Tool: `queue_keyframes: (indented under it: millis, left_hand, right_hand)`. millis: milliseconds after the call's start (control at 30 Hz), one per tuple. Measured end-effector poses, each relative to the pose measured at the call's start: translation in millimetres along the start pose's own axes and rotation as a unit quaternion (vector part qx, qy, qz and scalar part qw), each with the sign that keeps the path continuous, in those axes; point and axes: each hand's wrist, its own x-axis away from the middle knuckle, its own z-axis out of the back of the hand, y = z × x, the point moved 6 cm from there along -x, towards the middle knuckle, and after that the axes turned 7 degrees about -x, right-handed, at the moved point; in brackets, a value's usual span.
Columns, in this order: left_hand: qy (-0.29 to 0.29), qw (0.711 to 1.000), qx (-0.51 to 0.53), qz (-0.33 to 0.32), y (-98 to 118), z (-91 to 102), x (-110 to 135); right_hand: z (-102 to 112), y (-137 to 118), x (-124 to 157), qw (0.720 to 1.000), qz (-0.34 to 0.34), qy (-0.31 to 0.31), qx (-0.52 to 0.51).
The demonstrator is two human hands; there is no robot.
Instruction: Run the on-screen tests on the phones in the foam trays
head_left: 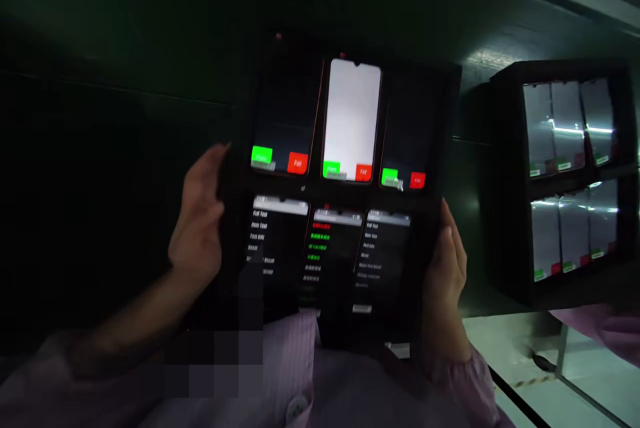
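Note:
I hold a black tray [440, 121] of phones in front of me, in a dark space. My left hand [200, 221] grips its left edge and my right hand [445, 268] grips its right edge, fingers closed on the rim. The tray carries two rows of three phones. In the top row the middle phone [353, 118] shows a white screen; the phones on either side of it are dark. All three have green and red buttons at the bottom. The lower row of phones [320, 248] shows dark menu lists of text.
A second black tray [510, 181] with several lit phones stands at the right on a dark green surface [475, 35]. Another person's pink sleeve [600, 325] reaches in at the lower right. A pale floor [590, 381] shows below. My pink shirt fills the bottom.

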Motion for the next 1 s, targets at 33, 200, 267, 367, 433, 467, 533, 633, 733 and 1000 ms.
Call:
queue_keyframes:
  millis: [33,200,267,367,433,467,533,633,733,1000]
  left_hand:
    - [0.009,1.000,0.029,-0.002,-8,0.3,-17]
    - [-0.023,0.995,0.093,-0.001,-50,9.6,-90]
    - [-0.018,0.996,0.087,0.007,-59,17.0,-98]
    - [-0.021,0.996,0.084,0.035,-65,22.6,-87]
    - [-0.028,0.994,0.085,0.056,-64,22.4,-73]
    - [-0.028,0.994,0.080,0.064,-63,21.9,-65]
    - [-0.021,0.995,0.066,0.072,-58,20.4,-53]
    - [-0.012,0.996,0.057,0.065,-52,16.2,-44]
    - [-0.013,0.997,0.049,0.056,-51,11.7,-45]
    - [0.008,0.999,0.011,0.035,-55,9.5,-81]
  right_hand:
    - [-10,-7,-17,0.999,0.036,-0.009,0.010]
    - [-53,-23,-80,0.985,0.157,-0.049,0.045]
    - [-63,-32,-84,0.973,0.210,-0.050,0.082]
    - [-69,-53,-65,0.937,0.317,-0.041,0.140]
    - [-73,-64,-44,0.918,0.356,-0.061,0.162]
    - [-77,-67,-32,0.909,0.372,-0.083,0.171]
    - [-86,-69,-9,0.887,0.399,-0.137,0.188]
    - [-98,-67,13,0.862,0.425,-0.182,0.210]
    - [-105,-66,16,0.857,0.430,-0.178,0.221]
    - [-113,-74,9,0.865,0.432,-0.174,0.186]
